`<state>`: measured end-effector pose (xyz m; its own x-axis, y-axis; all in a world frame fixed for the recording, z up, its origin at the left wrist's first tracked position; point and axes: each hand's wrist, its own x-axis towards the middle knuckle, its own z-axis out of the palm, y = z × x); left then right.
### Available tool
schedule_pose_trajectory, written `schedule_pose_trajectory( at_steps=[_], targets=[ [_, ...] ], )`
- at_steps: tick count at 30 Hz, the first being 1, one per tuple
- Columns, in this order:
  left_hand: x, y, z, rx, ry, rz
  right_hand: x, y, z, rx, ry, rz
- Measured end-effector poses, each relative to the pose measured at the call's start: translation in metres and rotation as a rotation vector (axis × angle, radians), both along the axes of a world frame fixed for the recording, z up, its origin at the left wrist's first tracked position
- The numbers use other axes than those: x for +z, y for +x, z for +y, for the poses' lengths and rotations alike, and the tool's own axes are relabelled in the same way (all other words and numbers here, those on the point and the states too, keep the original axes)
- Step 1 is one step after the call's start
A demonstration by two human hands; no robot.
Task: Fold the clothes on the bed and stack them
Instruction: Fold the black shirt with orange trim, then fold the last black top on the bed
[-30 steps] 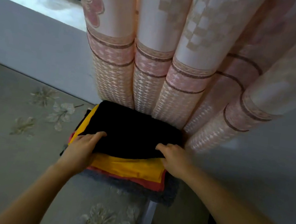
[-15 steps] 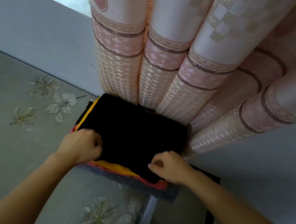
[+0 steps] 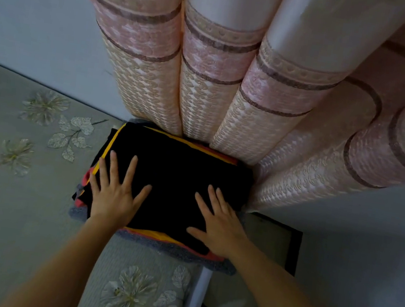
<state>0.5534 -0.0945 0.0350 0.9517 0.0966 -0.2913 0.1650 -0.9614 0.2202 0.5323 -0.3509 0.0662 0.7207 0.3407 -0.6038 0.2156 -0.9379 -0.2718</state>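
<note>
Clothes in a folded stack [image 3: 173, 180] sit at the far corner of the bed [image 3: 17, 204], back edge tucked under the hem of the big pink curtain [image 3: 209, 62] that fills the top of my view. The grey flowered bedcover spreads out to the left and towards the person. The stack lies straight ahead of both arms, its long side running left to right across them. On top is a black garment [image 3: 187, 161]. Below it, at the near edge, a grey fuzzy layer [image 3: 181, 251] sticks out furthest, then a thin yellow strip [image 3: 155, 234] and a sliver of red [image 3: 78, 202]. The left hand [image 3: 114, 192] and right hand [image 3: 219, 224] both lie flat on the black cloth, fingers straight and spread, gripping nothing. The left reaches slightly further in. I'd say they're pressing the pile down, with only a lift-off to follow.
</note>
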Motion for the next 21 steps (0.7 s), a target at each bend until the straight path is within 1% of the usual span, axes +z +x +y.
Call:
schedule_pose_trajectory(
  at_steps=[5,8,10,12,13,17,21],
  targets=[
    [-0.014,0.004,-0.002,0.021,0.005,-0.015,-0.003,0.011,-0.009,0.035,0.004,0.062],
    [-0.007,0.004,-0.006,0.02,0.025,-0.014,0.001,0.005,-0.01,0.002,0.057,0.019],
    [-0.001,-0.006,-0.016,0.053,0.061,-0.067,0.004,-0.005,-0.011,-0.043,0.11,-0.043],
    [0.004,-0.029,-0.036,0.097,0.07,-0.128,0.006,-0.019,-0.014,-0.082,0.151,-0.096],
    [0.006,-0.045,-0.047,0.128,0.063,-0.127,0.006,-0.026,-0.016,-0.087,0.161,-0.106],
    [0.015,-0.107,-0.078,0.212,0.002,-0.037,0.014,-0.053,-0.029,-0.072,0.219,-0.105],
    [0.038,-0.162,-0.088,0.298,-0.075,-0.014,0.035,-0.075,-0.036,-0.087,0.323,-0.132]
  ],
)
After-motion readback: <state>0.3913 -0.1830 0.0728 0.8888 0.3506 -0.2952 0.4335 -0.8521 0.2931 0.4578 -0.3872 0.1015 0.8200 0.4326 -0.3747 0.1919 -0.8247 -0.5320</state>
